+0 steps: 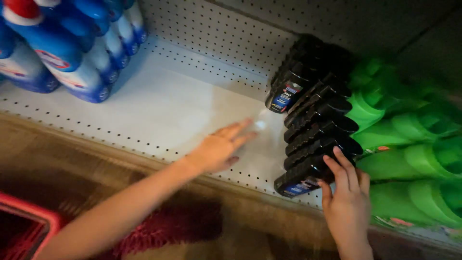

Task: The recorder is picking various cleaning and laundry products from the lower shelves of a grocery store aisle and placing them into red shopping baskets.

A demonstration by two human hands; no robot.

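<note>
The front black bottle (302, 179) lies at the near edge of the white pegboard shelf (159, 110), first in a row of black bottles (315, 103) that runs back toward the rear wall. The right hand (347, 197) rests on it, fingers laid over its top and side and curled loosely around it; whether it grips firmly or only touches cannot be told. The left hand (219, 148) is stretched out over the bare middle of the shelf, open and flat, fingers spread and pointing toward the row, holding nothing, and a little apart from the nearest bottle. Just to the right of the black row, touching it, lie green bottles (409, 144) packed side by side. At the far left of the shelf stand blue bottles (72, 53) with white and red caps, well apart from both hands. Below the shelf, in the lower left corner, the rim of a red basket (29, 216) shows.
</note>
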